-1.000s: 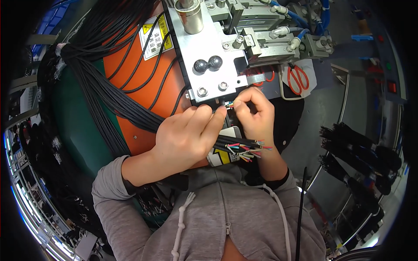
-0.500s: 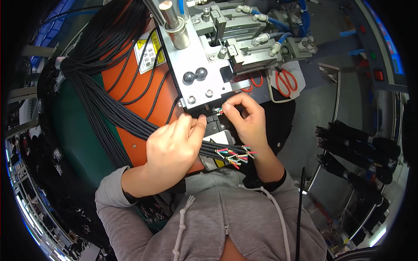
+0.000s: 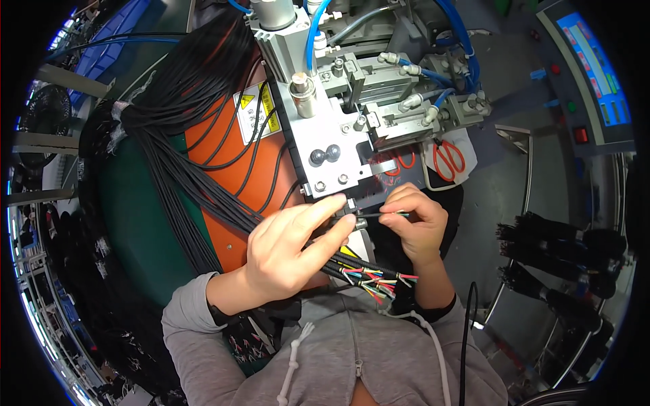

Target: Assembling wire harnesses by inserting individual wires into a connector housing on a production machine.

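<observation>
A thin black cable (image 3: 371, 215) stretches between my hands just in front of the metal machine (image 3: 332, 128). My right hand (image 3: 421, 223) pinches it near its end, where small coloured wire tips show past the fingers. On the other side my left hand (image 3: 284, 247) has thumb and index finger apart, the thumb tip beside the cable. Below that hand lies a bundle of black cables (image 3: 332, 266), with stripped red, white, green and blue wire ends (image 3: 372, 281) fanning out to its right. Part of the bundle is hidden under the left hand.
Black cables (image 3: 172, 162) run over the orange and green worktop (image 3: 115, 196) at left. Red-handled scissors (image 3: 449, 161) lie right of the machine. Blue air hoses (image 3: 460, 40) and a control screen (image 3: 596, 68) are behind. More cable bundles (image 3: 562, 250) hang on a rack at right.
My right hand has drawn back from the machine with the cable, toward me and to the right. My left thumb and index finger have spread apart. The whole view has shifted.
</observation>
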`<action>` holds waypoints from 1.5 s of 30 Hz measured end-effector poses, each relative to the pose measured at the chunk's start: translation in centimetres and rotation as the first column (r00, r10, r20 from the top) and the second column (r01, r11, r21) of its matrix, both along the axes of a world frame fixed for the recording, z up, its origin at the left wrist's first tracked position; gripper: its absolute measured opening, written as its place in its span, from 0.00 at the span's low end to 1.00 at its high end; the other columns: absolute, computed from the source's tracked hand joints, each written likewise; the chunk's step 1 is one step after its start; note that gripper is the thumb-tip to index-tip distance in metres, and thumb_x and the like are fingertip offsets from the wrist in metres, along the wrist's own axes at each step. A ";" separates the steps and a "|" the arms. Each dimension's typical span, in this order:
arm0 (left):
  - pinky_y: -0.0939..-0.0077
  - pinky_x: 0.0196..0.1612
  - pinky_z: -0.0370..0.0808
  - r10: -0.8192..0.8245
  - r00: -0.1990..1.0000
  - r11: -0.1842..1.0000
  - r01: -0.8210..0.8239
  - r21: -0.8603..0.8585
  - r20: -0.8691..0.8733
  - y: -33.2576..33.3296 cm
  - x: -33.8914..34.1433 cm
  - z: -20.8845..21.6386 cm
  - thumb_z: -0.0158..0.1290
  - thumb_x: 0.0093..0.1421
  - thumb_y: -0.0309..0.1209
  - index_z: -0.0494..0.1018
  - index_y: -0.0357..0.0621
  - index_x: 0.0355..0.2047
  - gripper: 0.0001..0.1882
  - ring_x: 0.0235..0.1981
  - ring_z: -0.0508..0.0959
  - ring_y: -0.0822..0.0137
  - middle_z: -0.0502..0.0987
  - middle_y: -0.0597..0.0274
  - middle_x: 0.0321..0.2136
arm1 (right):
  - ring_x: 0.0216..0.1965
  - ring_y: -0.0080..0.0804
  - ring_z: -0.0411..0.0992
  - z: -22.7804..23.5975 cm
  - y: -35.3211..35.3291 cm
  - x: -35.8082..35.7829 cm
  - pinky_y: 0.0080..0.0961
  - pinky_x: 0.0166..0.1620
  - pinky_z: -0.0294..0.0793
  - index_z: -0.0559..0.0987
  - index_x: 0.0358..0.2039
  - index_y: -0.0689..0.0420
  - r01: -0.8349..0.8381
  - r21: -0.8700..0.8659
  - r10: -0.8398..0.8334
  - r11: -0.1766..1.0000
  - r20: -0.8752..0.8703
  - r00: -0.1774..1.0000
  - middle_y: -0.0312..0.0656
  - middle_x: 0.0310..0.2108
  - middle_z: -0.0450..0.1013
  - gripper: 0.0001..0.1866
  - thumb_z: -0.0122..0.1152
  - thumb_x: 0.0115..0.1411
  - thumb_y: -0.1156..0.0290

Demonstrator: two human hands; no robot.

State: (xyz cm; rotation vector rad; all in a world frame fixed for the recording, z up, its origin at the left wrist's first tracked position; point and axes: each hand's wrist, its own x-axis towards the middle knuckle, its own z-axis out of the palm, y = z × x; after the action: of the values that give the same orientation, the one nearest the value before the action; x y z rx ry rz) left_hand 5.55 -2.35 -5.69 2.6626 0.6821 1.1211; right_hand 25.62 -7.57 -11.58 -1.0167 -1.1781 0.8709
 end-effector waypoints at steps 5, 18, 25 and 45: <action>0.78 0.20 0.71 -0.020 0.999 0.995 0.016 -0.097 -0.041 -0.5 -0.1 -0.7 0.61 0.46 0.25 0.76 0.36 0.32 0.12 0.21 0.75 0.68 0.75 0.61 0.25 | 0.30 0.33 0.72 1.9 0.8 -2.2 0.25 0.34 0.70 0.78 0.27 0.65 -0.079 0.062 0.072 0.995 0.106 0.992 0.45 0.28 0.76 0.10 0.71 0.44 0.80; 0.75 0.18 0.70 -0.022 0.998 0.994 0.027 -0.102 0.052 0.0 -0.1 -1.0 0.61 0.45 0.25 0.75 0.34 0.30 0.11 0.19 0.74 0.66 0.72 0.60 0.22 | 0.30 0.32 0.71 2.0 1.5 -2.2 0.25 0.36 0.69 0.78 0.27 0.62 -0.141 0.072 0.142 0.987 -0.014 0.990 0.40 0.26 0.75 0.10 0.71 0.44 0.77; 0.77 0.18 0.69 -0.008 0.999 0.990 0.002 -0.142 -0.048 -0.3 0.0 -0.9 0.59 0.43 0.24 0.75 0.35 0.30 0.12 0.20 0.73 0.68 0.70 0.63 0.21 | 0.30 0.30 0.70 2.5 1.3 -2.2 0.24 0.36 0.68 0.77 0.25 0.61 0.074 0.210 -0.142 0.975 0.331 0.933 0.39 0.25 0.73 0.09 0.70 0.46 0.76; 0.80 0.19 0.65 0.096 0.877 0.991 -0.130 -0.039 -0.471 -1.6 0.3 -1.5 0.55 0.45 0.26 0.77 0.45 0.46 0.23 0.20 0.65 0.73 0.60 0.67 0.21 | 0.25 0.31 0.68 1.1 1.7 -1.6 0.24 0.31 0.68 0.75 0.22 0.63 0.079 -0.024 -0.047 0.997 0.615 0.787 0.40 0.22 0.72 0.04 0.63 0.47 0.80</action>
State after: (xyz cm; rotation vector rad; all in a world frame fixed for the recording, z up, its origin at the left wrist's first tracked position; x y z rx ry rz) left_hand 5.88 -3.94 -7.17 2.8828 0.9440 0.4474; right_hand 23.98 -5.85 -10.46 -1.4359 -1.6620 0.5155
